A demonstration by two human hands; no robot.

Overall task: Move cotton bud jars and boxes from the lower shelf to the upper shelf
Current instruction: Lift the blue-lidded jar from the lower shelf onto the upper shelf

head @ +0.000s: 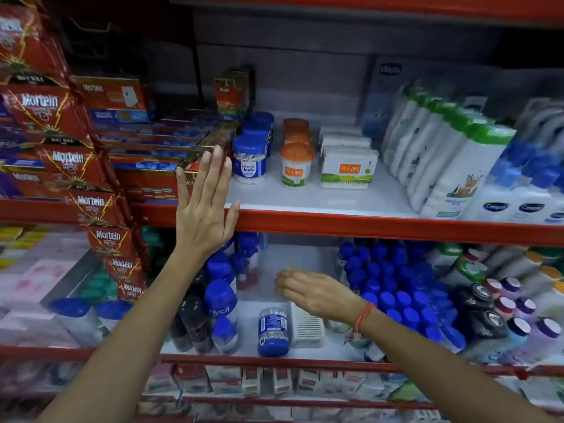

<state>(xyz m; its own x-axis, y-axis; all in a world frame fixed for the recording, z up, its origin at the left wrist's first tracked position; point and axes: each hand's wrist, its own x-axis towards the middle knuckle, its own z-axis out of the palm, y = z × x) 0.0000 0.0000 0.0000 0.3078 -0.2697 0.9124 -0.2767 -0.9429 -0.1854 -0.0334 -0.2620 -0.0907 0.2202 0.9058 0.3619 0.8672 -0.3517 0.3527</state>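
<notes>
1. Hands: your left hand [205, 206] is flat and open, fingers together, palm toward the red boxes [195, 160] at the left end of the upper shelf [320, 198]; it holds nothing. Your right hand [314, 293] is blurred, fingers loosely spread over the lower shelf [265, 328], empty.
2. Nearest targets: just below your right hand a blue-lidded jar [273, 331] lies on its side, and a white ribbed box [306, 325] sits beside it, touching or nearly so.
3. Handling, judged: both look light. The jar is rigid clear plastic, smooth, and free to roll; take it around the body, not by the lid. The box is probably thin-walled; pinch its short ends gently.
4. Destination: the upper shelf already carries a blue-lidded row [249, 160], an orange-lidded row [297, 164] and a row of flat packs [348, 167], with bare shelf in front.
5. Risk: crowded blue-capped bottles [393, 288] stand beside your right wrist.
</notes>
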